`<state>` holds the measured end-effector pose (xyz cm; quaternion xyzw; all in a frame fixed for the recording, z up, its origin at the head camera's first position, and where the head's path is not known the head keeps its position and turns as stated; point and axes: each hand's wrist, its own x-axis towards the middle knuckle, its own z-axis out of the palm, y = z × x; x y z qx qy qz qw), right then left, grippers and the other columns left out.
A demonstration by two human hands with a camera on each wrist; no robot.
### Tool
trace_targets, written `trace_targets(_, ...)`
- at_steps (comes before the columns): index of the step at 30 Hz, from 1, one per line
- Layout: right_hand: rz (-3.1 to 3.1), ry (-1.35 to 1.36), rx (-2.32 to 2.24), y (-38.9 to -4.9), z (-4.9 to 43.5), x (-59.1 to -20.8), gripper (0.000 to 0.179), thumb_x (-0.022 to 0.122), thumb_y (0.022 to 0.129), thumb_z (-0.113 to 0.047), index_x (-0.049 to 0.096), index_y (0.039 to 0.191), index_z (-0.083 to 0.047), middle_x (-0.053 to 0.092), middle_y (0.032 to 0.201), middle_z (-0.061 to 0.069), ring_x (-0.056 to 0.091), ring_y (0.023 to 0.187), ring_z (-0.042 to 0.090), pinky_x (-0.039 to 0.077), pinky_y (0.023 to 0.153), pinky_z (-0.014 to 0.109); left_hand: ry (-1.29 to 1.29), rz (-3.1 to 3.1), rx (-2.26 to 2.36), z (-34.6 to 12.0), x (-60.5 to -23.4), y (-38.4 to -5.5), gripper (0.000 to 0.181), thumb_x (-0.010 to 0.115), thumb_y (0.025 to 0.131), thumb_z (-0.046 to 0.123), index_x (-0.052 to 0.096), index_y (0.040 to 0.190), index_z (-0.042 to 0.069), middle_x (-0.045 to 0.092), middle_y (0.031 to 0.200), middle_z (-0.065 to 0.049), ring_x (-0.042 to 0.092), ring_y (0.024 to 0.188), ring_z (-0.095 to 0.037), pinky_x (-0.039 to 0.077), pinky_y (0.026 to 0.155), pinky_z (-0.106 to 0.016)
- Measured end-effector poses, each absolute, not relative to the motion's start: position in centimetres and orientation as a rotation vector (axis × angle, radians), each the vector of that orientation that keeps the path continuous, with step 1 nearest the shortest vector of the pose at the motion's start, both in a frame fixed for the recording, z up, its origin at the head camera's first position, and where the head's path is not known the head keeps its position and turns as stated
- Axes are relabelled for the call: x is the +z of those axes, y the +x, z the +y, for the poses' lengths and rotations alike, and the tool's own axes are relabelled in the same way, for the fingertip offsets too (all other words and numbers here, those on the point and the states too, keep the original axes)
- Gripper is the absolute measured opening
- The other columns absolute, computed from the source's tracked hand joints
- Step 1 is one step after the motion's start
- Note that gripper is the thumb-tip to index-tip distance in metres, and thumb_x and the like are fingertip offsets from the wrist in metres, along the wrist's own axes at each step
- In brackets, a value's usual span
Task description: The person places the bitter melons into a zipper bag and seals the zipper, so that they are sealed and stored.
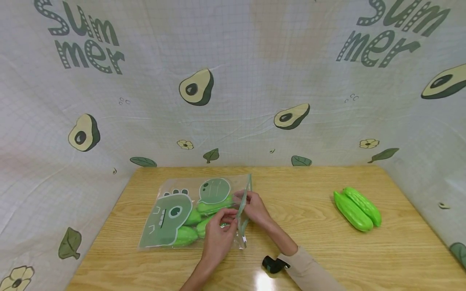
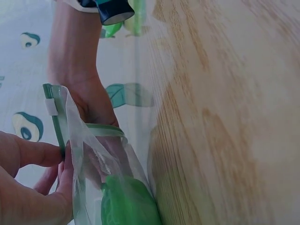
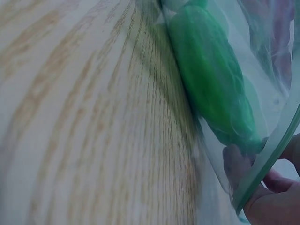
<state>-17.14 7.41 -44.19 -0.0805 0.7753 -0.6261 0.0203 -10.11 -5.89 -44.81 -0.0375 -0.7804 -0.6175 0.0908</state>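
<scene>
A clear zip bag (image 1: 214,192) printed with a green dinosaur lies on the table, its mouth facing right. Several bright green, ridged vegetables like bitter melons (image 1: 185,235) show through the plastic. My left hand (image 1: 220,232) pinches the near edge of the bag's mouth by the green zip strip (image 2: 57,119). My right hand (image 1: 255,208) reaches into the mouth; in the right wrist view its fingers (image 3: 236,164) hold the tapered end of one bitter melon (image 3: 211,77). The plastic partly veils those fingertips.
Two more bitter melons (image 1: 356,210) lie side by side on the right of the wooden table (image 1: 298,190). A black device (image 1: 273,264) is strapped at the right wrist. Behind the table hangs a pale cloth (image 1: 240,137) printed with avocados.
</scene>
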Motion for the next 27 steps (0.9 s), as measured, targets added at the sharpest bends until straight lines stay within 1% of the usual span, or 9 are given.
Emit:
trace_targets(3,2.394,-0.264,-1.923,-16.7,7.6,-43.3,0.025,0.064,0.098,-0.004,0.067,0.115,0.015,0.07,0.113,0.028,0.068,0.105,0.037,0.054,0.084,0.031,-0.114,-2.318,-1.84,-5.9,-44.8,-10.1,0.019,0.07,0.09,-0.006,0.072,0.107,0.004,0.07,0.096,-0.007,0.068,0.087,-0.017,0.06,0.077,-0.028)
trace_targets(5,2.39,-0.256,-1.924,-16.7,7.7,-43.4,0.026,0.064,0.098,-0.003,0.067,0.116,0.015,0.07,0.114,0.028,0.068,0.106,0.038,0.055,0.086,0.033,-0.111,-2.318,-1.841,-5.8,-44.8,-10.1,0.019,0.07,0.09,-0.006,0.072,0.106,0.004,0.071,0.096,-0.006,0.069,0.087,-0.017,0.06,0.078,-0.029)
trace_targets(10,2.38,-0.245,-1.943,-17.8,7.9,-45.9,0.026,0.064,0.097,-0.003,0.067,0.118,0.013,0.07,0.115,0.028,0.067,0.111,0.041,0.057,0.092,0.043,-0.097,-2.307,-1.852,-5.8,-44.8,-10.1,0.02,0.07,0.09,-0.007,0.072,0.106,0.004,0.071,0.097,-0.008,0.069,0.087,-0.018,0.06,0.079,-0.028)
trace_targets(12,2.378,-0.263,-1.936,-18.1,8.1,-46.7,0.027,0.065,0.098,-0.006,0.066,0.118,0.012,0.07,0.115,0.027,0.067,0.114,0.041,0.056,0.094,0.044,-0.093,-2.303,-1.859,-5.8,-44.8,-10.2,0.02,0.07,0.089,-0.007,0.072,0.106,0.003,0.071,0.097,-0.008,0.069,0.087,-0.019,0.06,0.079,-0.028)
trace_targets(18,2.367,-0.297,-1.907,-18.3,8.8,-47.4,0.024,0.065,0.099,-0.01,0.067,0.117,0.007,0.071,0.115,0.021,0.068,0.114,0.036,0.057,0.094,0.042,-0.086,-2.304,-1.864,-5.9,-44.8,-10.2,0.02,0.07,0.09,-0.007,0.072,0.106,0.003,0.07,0.098,-0.008,0.069,0.088,-0.019,0.06,0.079,-0.028)
trace_targets(23,2.372,-0.339,-1.887,-18.1,9.2,-47.2,0.022,0.062,0.1,-0.005,0.067,0.117,0.008,0.071,0.111,0.02,0.07,0.109,0.035,0.059,0.091,0.039,-0.089,-2.313,-1.855,-5.9,-44.8,-10.3,0.02,0.07,0.09,-0.007,0.072,0.106,0.003,0.07,0.098,-0.008,0.069,0.088,-0.019,0.06,0.08,-0.029)
trace_targets(27,2.39,-0.383,-1.861,-17.9,9.7,-47.0,0.023,0.061,0.1,-0.003,0.066,0.119,0.009,0.071,0.112,0.021,0.069,0.11,0.036,0.058,0.092,0.04,-0.083,-2.318,-1.856,-5.9,-44.9,-10.4,0.02,0.069,0.09,-0.007,0.071,0.107,0.003,0.07,0.098,-0.008,0.069,0.088,-0.018,0.06,0.08,-0.03)
